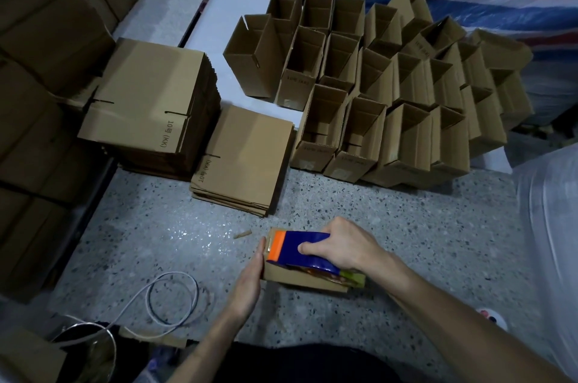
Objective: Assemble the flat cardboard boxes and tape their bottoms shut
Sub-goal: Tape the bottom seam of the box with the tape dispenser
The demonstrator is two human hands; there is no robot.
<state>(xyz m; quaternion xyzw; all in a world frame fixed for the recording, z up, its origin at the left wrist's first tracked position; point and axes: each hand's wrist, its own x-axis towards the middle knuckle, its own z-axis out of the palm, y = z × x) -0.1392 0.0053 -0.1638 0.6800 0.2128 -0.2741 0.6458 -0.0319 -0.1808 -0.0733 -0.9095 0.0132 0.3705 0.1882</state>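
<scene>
Taping: clasps blue-and-orange plastic tape dispenser [308, 239] in right hand [344, 245], steadies small brown cardboard box [300, 279] at nine o'clock with flat left hand [248, 279].

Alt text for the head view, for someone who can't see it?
A person's right hand grips a blue-and-orange tape dispenser on a brown cardboard box on the speckled floor, the left hand flat against its side. Flat box stacks and rows of assembled open boxes lie beyond.
</scene>
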